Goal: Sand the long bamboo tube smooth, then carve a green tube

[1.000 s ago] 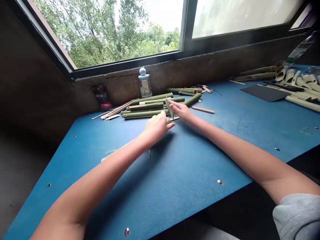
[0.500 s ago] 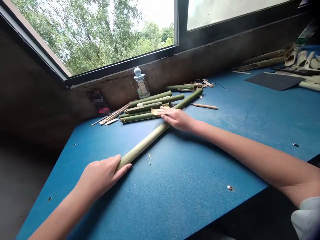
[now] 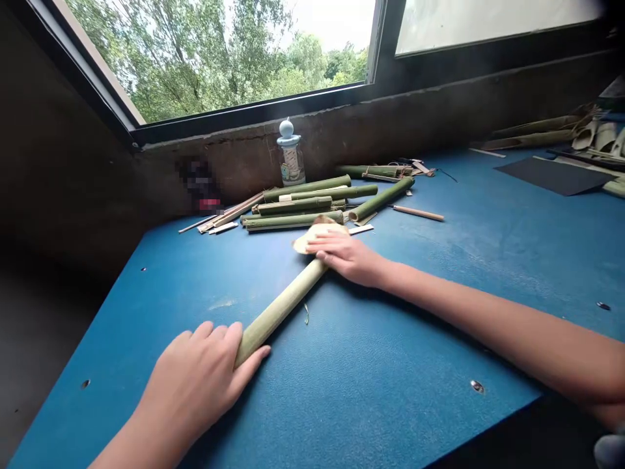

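A long pale-green bamboo pole (image 3: 286, 303) lies diagonally on the blue table (image 3: 390, 365). My left hand (image 3: 205, 374) is closed over its near end, fingers curled on top and thumb along the side. My right hand (image 3: 347, 257) is closed over the pole's far end and presses a tan, curled sheet (image 3: 317, 232) against it. That far end is hidden under the hand and the sheet.
A pile of shorter green bamboo pieces (image 3: 297, 207) and thin slats (image 3: 229, 218) lies by the wall, behind my right hand. A small bottle (image 3: 291, 153) stands at the wall. A thin stick (image 3: 418, 212), a dark sheet (image 3: 556, 176) and more bamboo strips (image 3: 532, 133) are at the right.
My left hand drew back from the pile to the pole's near end. The pole and my right hand with the tan sheet came slightly towards me.
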The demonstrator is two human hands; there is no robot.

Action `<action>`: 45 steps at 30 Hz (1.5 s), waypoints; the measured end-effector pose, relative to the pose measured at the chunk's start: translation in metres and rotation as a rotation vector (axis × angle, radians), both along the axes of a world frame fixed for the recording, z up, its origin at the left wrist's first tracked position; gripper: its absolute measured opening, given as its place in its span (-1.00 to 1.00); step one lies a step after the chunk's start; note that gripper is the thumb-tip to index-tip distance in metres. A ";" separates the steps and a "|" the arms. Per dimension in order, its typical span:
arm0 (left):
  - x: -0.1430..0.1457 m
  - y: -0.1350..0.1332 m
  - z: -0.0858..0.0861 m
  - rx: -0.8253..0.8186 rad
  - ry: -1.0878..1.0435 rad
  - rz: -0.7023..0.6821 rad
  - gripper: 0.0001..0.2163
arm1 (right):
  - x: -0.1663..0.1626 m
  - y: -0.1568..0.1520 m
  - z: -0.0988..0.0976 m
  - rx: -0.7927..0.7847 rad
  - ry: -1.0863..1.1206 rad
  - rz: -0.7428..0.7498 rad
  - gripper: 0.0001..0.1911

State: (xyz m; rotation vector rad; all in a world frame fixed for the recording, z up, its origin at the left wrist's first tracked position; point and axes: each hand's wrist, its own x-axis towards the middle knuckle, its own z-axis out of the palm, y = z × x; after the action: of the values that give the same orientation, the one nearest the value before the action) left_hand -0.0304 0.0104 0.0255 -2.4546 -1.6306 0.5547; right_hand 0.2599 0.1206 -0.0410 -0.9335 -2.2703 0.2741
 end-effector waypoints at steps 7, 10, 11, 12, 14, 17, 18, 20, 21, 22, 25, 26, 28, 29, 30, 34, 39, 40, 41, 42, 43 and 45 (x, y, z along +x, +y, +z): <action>-0.003 -0.004 -0.007 -0.080 0.021 0.041 -0.44 | -0.063 -0.069 0.007 0.036 -0.142 0.389 -0.56; 0.001 0.002 -0.010 -0.027 -0.060 0.048 -0.47 | -0.028 -0.033 0.004 -0.006 -0.081 0.183 -0.59; 0.001 0.003 -0.011 -0.039 -0.111 0.026 -0.49 | -0.013 -0.015 0.002 -0.018 -0.064 0.057 -0.59; 0.000 0.003 -0.011 -0.064 -0.168 -0.013 -0.53 | 0.002 0.003 0.001 -0.038 -0.063 -0.023 -0.58; -0.002 -0.001 -0.010 -0.121 -0.257 -0.101 -0.58 | 0.024 0.028 0.000 -0.054 -0.065 -0.085 -0.56; -0.006 -0.010 -0.009 -0.167 -0.217 -0.136 -0.59 | 0.021 0.022 0.003 -0.049 -0.089 -0.064 -0.54; -0.007 -0.012 -0.010 -0.168 -0.177 -0.127 -0.58 | 0.010 0.008 0.004 -0.046 -0.100 -0.048 -0.54; -0.007 -0.015 -0.012 -0.154 -0.125 -0.143 -0.57 | -0.019 -0.026 0.007 -0.052 -0.141 0.022 -0.54; -0.006 -0.015 -0.014 -0.139 -0.125 -0.164 -0.58 | -0.033 -0.043 0.008 -0.057 -0.165 0.072 -0.55; -0.006 -0.014 -0.015 -0.124 -0.143 -0.187 -0.59 | -0.044 -0.057 0.009 -0.073 -0.212 0.147 -0.53; -0.004 -0.011 -0.019 -0.094 -0.215 -0.231 -0.62 | -0.046 -0.061 0.009 -0.057 -0.270 0.259 -0.50; -0.004 -0.010 -0.020 -0.073 -0.225 -0.233 -0.63 | -0.038 -0.050 0.009 -0.062 -0.256 0.208 -0.51; -0.004 -0.008 -0.022 -0.012 -0.218 -0.233 -0.64 | -0.015 -0.024 0.007 -0.126 -0.190 -0.073 -0.56; -0.004 -0.007 -0.023 0.014 -0.211 -0.238 -0.64 | -0.006 -0.014 0.006 -0.132 -0.164 -0.175 -0.52; -0.004 -0.006 -0.023 0.033 -0.207 -0.245 -0.65 | -0.002 -0.009 0.006 -0.144 -0.146 -0.259 -0.49; -0.007 -0.006 -0.027 0.048 -0.237 -0.269 -0.66 | -0.029 -0.049 0.009 -0.154 -0.168 -0.150 -0.55; -0.008 -0.004 -0.036 0.054 -0.280 -0.231 -0.62 | -0.060 -0.088 0.013 -0.026 -0.230 0.167 -0.57; -0.009 -0.003 -0.038 0.042 -0.267 -0.223 -0.60 | -0.060 -0.086 0.013 -0.001 -0.231 0.097 -0.58; -0.009 -0.002 -0.039 0.031 -0.254 -0.216 -0.58 | -0.060 -0.086 0.014 0.020 -0.232 0.023 -0.59; -0.009 -0.001 -0.040 0.025 -0.249 -0.212 -0.57 | -0.061 -0.087 0.013 0.040 -0.236 -0.028 -0.59; -0.009 0.000 -0.041 0.017 -0.252 -0.210 -0.57 | -0.062 -0.089 0.013 0.064 -0.244 -0.041 -0.58; -0.008 0.002 -0.040 -0.003 -0.282 -0.190 -0.59 | -0.066 -0.097 0.011 0.149 -0.264 0.041 -0.57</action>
State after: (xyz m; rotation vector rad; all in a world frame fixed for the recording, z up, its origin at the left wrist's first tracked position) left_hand -0.0387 0.0120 -0.0142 -2.7523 -1.4581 0.1922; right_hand 0.1941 0.0239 -0.0302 -0.8896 -2.5124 -0.0022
